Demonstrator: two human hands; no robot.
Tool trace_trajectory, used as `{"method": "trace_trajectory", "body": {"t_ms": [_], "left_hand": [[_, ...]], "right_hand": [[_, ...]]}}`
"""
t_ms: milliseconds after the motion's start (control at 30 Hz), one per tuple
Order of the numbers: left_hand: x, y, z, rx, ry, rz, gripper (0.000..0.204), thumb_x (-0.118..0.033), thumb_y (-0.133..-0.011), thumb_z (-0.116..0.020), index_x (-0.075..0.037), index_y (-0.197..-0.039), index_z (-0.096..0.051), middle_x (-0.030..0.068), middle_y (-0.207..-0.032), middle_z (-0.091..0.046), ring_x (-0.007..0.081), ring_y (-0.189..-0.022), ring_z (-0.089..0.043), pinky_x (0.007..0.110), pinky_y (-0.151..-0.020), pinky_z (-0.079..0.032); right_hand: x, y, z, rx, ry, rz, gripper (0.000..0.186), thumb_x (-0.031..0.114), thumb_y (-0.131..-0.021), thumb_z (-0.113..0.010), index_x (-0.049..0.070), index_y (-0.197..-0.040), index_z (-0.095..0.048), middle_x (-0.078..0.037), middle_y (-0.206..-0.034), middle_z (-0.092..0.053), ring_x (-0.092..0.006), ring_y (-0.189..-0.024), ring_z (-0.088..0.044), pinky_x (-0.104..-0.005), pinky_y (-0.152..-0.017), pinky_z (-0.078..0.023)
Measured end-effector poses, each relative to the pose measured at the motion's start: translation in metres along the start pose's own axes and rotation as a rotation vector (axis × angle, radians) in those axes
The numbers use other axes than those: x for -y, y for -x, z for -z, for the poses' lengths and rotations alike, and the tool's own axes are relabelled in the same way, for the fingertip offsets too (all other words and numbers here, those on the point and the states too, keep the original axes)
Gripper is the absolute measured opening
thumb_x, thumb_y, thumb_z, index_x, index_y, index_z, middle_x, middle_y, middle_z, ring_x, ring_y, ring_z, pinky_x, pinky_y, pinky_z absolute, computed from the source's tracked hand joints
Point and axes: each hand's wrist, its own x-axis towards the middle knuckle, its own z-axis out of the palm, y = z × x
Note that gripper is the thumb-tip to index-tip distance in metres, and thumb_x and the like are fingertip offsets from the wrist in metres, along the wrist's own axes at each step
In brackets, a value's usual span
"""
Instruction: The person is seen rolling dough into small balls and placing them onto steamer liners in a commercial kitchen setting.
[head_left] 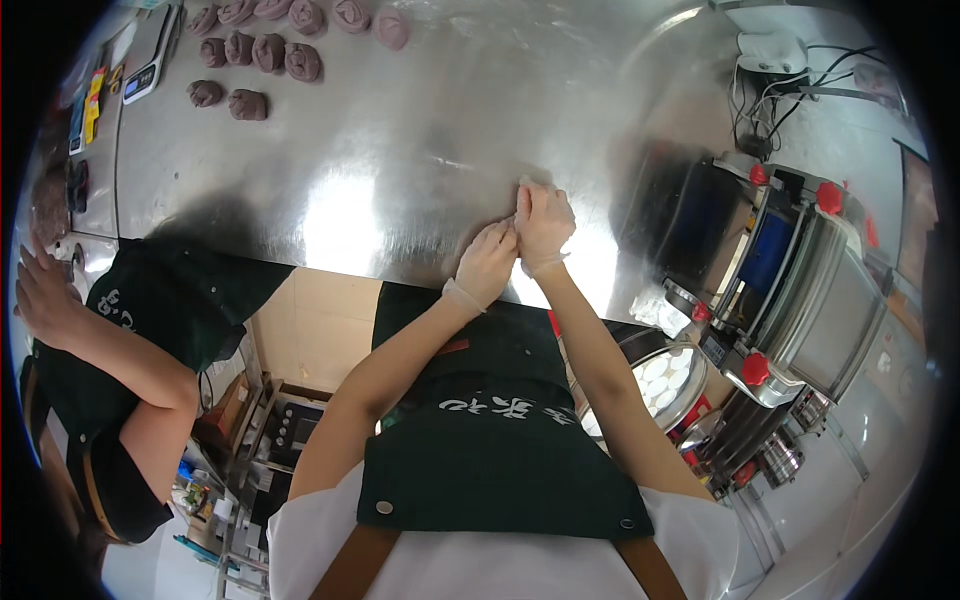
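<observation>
Both my hands wear thin clear plastic gloves and meet low over the steel worktop (420, 110), near its front edge. My left hand (484, 264) has its fingers bent and pressed together, their tips against the side of my right hand (545, 224). The right one is curled into a loose fist, with a pale, see-through bit of plastic showing by its knuckles. Whatever lies between the fingers is hidden. Well away, at the far left of the worktop, several purple-brown rolled dough pieces (268, 52) sit in rough rows.
To the right stands a metal machine with rollers and red knobs (755, 369), with cables (770, 105) behind it. Below it, a round pan (668, 385) holds white rounds. A co-worker's arm (130, 365) is at left, near a digital scale (142, 82).
</observation>
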Motion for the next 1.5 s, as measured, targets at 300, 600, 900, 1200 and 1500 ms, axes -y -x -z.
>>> {"method": "trace_trajectory", "body": {"t_ms": [300, 600, 900, 1200, 1500], "left_hand": [[0.022, -0.048, 0.014, 0.211, 0.233, 0.245, 0.025, -0.008, -0.076, -0.070, -0.004, -0.100, -0.071, 0.0071, -0.108, -0.061, 0.0301, -0.103, -0.057, 0.041, -0.086, -0.051], [0.024, -0.034, 0.024, 0.446, 0.129, -0.170, 0.034, -0.009, -0.080, -0.063, -0.003, -0.113, -0.068, 0.0120, -0.111, -0.063, 0.0310, -0.111, -0.058, 0.043, -0.102, -0.045], [0.012, -0.011, 0.026, 0.329, -0.411, -0.288, 0.047, -0.013, -0.084, -0.058, 0.003, -0.128, -0.061, 0.0167, -0.139, -0.056, 0.0359, -0.140, -0.042, 0.049, -0.116, -0.034], [-0.017, 0.001, 0.004, 0.124, 0.152, 0.272, 0.041, -0.011, -0.068, -0.079, -0.008, -0.103, -0.060, 0.0082, -0.103, -0.059, 0.0314, -0.099, -0.057, 0.044, -0.082, -0.047], [-0.005, 0.003, 0.003, 0.024, 0.217, 0.587, 0.051, -0.010, -0.068, -0.081, -0.016, -0.113, -0.059, 0.0067, -0.099, -0.062, 0.0297, -0.097, -0.061, 0.041, -0.079, -0.050]], "right_hand": [[-0.018, 0.009, 0.006, -0.116, -0.171, -0.497, 0.022, 0.025, -0.102, -0.053, 0.011, -0.094, -0.069, -0.006, -0.064, -0.068, -0.0263, -0.060, -0.067, -0.0396, -0.057, -0.052], [-0.001, 0.028, 0.011, -0.182, -0.205, -0.478, 0.016, 0.021, -0.096, -0.063, 0.006, -0.099, -0.068, -0.012, -0.077, -0.068, -0.0309, -0.065, -0.064, -0.0404, -0.062, -0.051], [-0.005, 0.031, -0.009, -0.198, 0.102, -0.113, 0.017, 0.016, -0.091, -0.065, 0.011, -0.108, -0.065, -0.010, -0.093, -0.066, -0.0312, -0.080, -0.064, -0.0415, -0.070, -0.053], [-0.009, 0.059, 0.015, -0.007, -0.839, -0.986, 0.022, 0.024, -0.100, -0.057, 0.006, -0.105, -0.068, -0.016, -0.079, -0.068, -0.0291, -0.071, -0.068, -0.0395, -0.064, -0.054], [0.013, -0.004, 0.000, 0.054, -0.106, -0.040, 0.024, 0.027, -0.090, -0.071, 0.008, -0.105, -0.070, -0.013, -0.093, -0.071, -0.0273, -0.082, -0.069, -0.0386, -0.072, -0.055]]}}
